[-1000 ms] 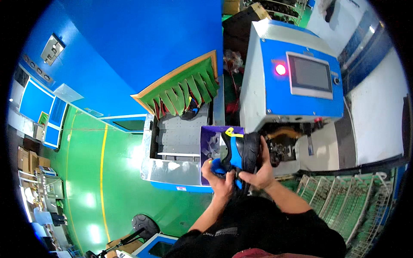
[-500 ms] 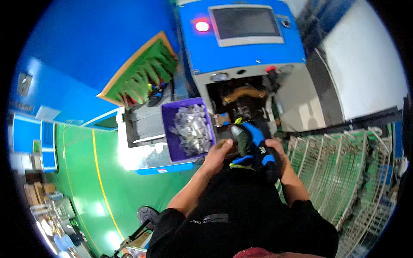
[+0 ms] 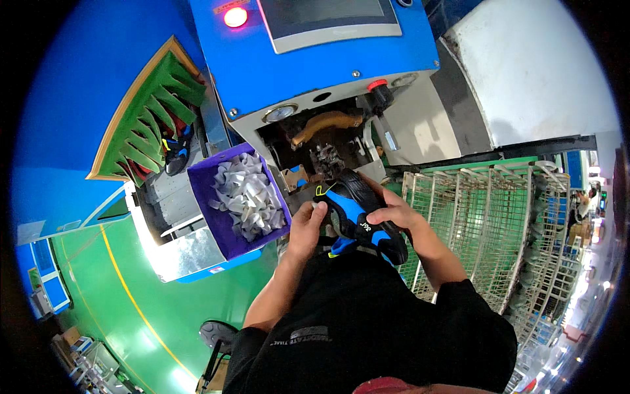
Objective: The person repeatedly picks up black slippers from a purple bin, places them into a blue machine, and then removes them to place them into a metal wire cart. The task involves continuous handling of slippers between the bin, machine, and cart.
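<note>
A black and blue sports shoe [image 3: 351, 209] with yellow-green trim is held in front of my body, its dark sole side tilted up and away. My right hand [image 3: 392, 211] is closed round its right side, thumb pressed on the blue and black upper. At its left edge, my left hand [image 3: 306, 228] is closed with the thumb up; its other fingers are partly hidden. A blue flap with a yellow-green edge shows below the shoe, near my waist. Just beyond it is the dark opening of a blue machine [image 3: 315, 72], with a brown curved pad [image 3: 326, 125] inside.
A purple bin [image 3: 223, 230] full of crumpled silvery pieces stands left of the machine. Farther left, a green slotted rack [image 3: 154, 118] stands behind another shoe [image 3: 177, 154]. A pale wire rack [image 3: 472, 223] is at my right. The machine carries a screen [image 3: 328, 20] and a lit red lamp [image 3: 235, 17].
The shoe has turned in my hands, so more of its dark sole side shows. My right hand has shifted onto its upper. The view has swung, moving the machine and bin leftward.
</note>
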{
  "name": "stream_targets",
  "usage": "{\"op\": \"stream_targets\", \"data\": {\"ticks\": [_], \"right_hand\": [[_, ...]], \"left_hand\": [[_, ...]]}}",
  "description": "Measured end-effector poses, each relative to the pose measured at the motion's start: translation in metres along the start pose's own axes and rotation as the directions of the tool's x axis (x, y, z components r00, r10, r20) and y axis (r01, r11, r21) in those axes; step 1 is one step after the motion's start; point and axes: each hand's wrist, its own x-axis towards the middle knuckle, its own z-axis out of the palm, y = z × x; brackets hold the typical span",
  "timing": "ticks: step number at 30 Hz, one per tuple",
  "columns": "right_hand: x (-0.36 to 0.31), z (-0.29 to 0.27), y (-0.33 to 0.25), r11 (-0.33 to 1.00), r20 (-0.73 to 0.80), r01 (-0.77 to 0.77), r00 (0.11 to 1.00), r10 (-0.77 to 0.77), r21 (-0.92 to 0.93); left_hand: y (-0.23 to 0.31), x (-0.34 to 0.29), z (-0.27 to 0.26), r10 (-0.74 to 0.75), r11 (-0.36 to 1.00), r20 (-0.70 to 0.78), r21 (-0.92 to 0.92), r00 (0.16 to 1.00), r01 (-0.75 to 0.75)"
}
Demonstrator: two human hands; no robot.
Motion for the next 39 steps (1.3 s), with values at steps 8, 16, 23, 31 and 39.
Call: {"op": "stream_targets", "data": {"ticks": [8,16,23,31,39], "right_hand": [[0.048,-0.011,-0.019,0.878,-0.471,-0.005,0.845,-0.252,-0.478],[0.118,0.042,-0.031,0.082,-0.486,-0.482,0.874,-0.027,-0.872],[0.143,0.04,-0.032,0.009,-0.488,-0.49,0.867,-0.103,-0.872],[0.13,0.031,0.001,0.0,-0.374,-0.405,0.845,-0.383,-0.914],[0.03,0.071,0.025,-0.067,-0.085,-0.164,0.767,-0.637,-0.984]], "left_hand": [[-0.009,0.0,-0.044,0.239,0.822,-0.14,0.556,0.961,-0.124],[-0.035,0.004,-0.091,0.05,0.899,-0.257,0.433,0.965,0.069],[-0.029,0.015,-0.128,0.267,0.856,-0.522,0.515,0.81,0.05],[-0.01,0.016,-0.121,0.196,0.799,-0.284,0.601,0.939,0.014],[-0.017,0.053,-0.036,-0.273,0.926,0.364,-0.151,0.89,0.346]]}}
